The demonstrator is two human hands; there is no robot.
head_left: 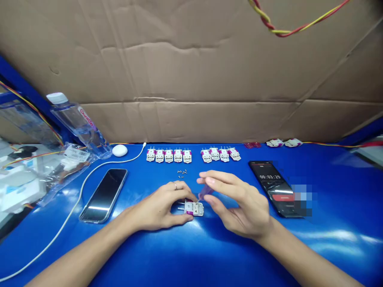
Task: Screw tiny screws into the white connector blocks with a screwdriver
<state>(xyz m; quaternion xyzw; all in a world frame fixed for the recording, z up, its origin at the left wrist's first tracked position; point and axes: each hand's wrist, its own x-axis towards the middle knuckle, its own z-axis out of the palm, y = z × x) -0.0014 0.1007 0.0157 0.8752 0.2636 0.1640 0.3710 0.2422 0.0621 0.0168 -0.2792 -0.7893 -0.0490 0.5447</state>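
Observation:
My left hand (163, 205) pinches a small white-and-purple electrical plug (198, 209) flat on the blue table, its pins pointing left and its inside facing up. In my right hand (243, 203) is a small screwdriver with a clear pinkish handle (205, 191), held between thumb and fingers. The tool slants down to the plug; its tip is too small to make out exactly. Several tiny screws (182, 173) lie loose beyond my left hand. Farther back, similar plugs stand in a left row (169, 156) and a right row (220, 154).
A phone (104, 195) and a white cable (80, 191) lie at left, near a water bottle (79, 125) and a white rounded object (119, 150). A phone with a running timer (273, 187) is at right. Red pieces (252, 145) and two plug parts (284, 142) lie by the cardboard (191, 71).

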